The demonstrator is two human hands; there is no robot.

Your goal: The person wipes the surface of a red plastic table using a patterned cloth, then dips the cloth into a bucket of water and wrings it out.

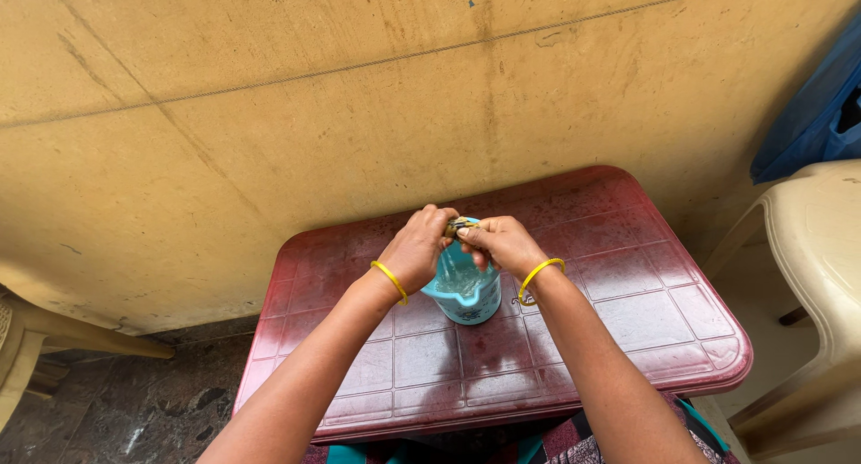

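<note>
Red table [619,329]: hands pinch small object [462,224] over jug [464,291].

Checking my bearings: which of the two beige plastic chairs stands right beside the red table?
The beige chair on the right: it stands close against the red table's right edge. The other beige chair stands apart, at the far left edge of view.
</note>
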